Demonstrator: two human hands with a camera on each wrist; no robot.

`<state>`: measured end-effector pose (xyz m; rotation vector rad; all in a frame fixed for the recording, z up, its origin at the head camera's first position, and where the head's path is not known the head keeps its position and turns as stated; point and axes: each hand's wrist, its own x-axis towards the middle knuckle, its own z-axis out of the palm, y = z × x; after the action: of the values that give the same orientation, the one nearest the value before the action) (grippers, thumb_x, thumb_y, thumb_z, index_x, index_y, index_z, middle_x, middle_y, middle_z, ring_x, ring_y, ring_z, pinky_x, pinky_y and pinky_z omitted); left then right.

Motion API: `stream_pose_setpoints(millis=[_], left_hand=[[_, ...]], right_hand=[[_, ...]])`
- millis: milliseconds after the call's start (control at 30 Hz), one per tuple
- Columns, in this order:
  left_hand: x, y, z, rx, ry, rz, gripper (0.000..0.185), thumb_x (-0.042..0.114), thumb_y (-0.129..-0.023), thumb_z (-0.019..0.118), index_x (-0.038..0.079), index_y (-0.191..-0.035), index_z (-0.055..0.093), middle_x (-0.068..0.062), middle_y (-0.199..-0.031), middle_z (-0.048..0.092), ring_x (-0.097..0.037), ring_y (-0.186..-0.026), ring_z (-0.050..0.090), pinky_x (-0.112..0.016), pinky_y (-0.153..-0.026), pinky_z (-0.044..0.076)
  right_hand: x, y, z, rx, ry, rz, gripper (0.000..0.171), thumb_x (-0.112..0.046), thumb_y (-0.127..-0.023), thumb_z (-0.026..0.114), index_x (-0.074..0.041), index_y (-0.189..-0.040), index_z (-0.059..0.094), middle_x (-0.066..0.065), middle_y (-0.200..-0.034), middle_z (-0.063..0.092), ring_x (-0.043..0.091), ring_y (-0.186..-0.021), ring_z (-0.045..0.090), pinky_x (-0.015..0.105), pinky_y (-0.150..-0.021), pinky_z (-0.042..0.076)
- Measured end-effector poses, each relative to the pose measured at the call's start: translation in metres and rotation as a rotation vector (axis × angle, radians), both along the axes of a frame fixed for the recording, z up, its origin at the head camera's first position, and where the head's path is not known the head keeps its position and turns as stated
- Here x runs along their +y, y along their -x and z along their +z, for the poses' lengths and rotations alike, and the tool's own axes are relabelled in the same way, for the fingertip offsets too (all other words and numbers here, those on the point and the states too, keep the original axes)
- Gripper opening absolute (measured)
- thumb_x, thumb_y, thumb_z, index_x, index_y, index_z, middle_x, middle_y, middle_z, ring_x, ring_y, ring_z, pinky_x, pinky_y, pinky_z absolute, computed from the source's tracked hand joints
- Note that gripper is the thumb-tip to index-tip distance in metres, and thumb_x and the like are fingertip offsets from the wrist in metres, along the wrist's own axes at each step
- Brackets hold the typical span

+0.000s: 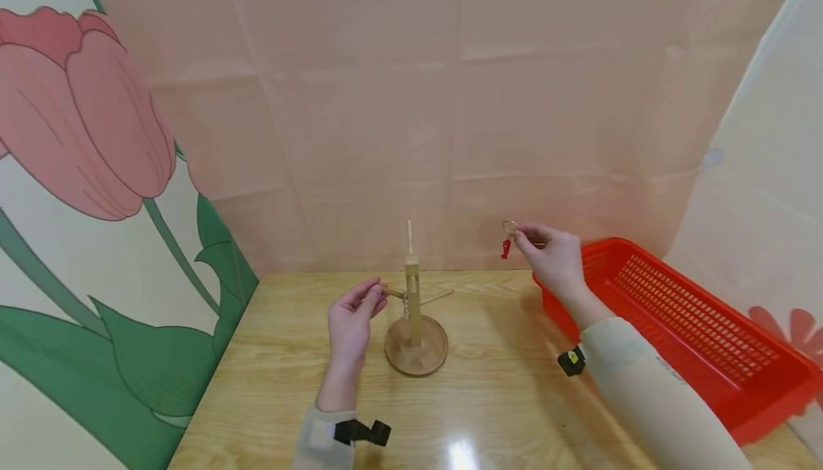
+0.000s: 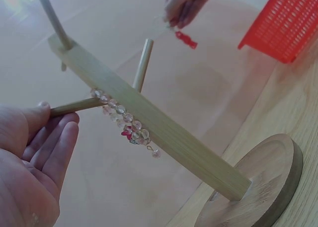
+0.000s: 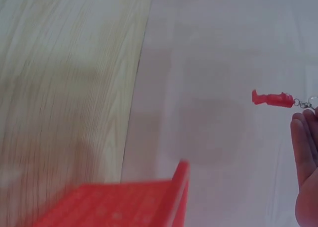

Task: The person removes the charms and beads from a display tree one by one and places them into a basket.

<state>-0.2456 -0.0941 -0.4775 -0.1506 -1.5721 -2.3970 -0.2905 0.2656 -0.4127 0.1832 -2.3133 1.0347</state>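
Left hand (image 1: 350, 316) near, centre tabletop (image 1: 270, 356), fingertips pinching left peg (image 2: 74, 107) of wooden stand (image 1: 414, 313); bead string (image 2: 124, 120) hangs there. Right hand (image 1: 553, 256) raised farther right, pinching keyring (image 1: 509, 227) with red charm (image 1: 506, 248). Red basket (image 1: 707, 341) far right.

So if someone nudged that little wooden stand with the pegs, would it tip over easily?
Probably not easily: the wooden stand sits on a broad round base, wide next to its slim post. A push high up, near the top peg, seems likelier to rock it. It looks light, so it might slide across the glossy table instead.
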Motion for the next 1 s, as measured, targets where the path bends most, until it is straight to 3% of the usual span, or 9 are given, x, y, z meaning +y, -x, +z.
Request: stream_pose_setpoints(millis=[267, 1000], left_hand=[[0.0, 0.0, -0.001, 0.005, -0.007, -0.007, 0.024, -0.008, -0.101, 0.069, -0.02, -0.121, 0.067, -0.026, -0.11, 0.077, -0.017, -0.091, 0.079, -0.035, -0.087, 0.068], [-0.001, 0.001, 0.0, -0.002, -0.001, -0.002, 0.022, -0.008, -0.101, 0.068, -0.019, -0.12, 0.069, -0.023, -0.107, 0.078, -0.018, -0.091, 0.079, -0.035, -0.087, 0.068]], right_hand=[[0.036, -0.014, 0.004, -0.099, -0.018, -0.061, 0.03, -0.031, -0.108, 0.068, -0.008, -0.124, 0.079, 0.014, -0.113, 0.08, 0.029, -0.095, 0.074, 0.001, -0.072, 0.052], [0.104, -0.03, 0.006, -0.17, -0.125, -0.15, 0.038, -0.037, -0.109, 0.062, -0.006, -0.129, 0.076, 0.019, -0.118, 0.077, 0.031, -0.097, 0.069, -0.003, -0.067, 0.046]])
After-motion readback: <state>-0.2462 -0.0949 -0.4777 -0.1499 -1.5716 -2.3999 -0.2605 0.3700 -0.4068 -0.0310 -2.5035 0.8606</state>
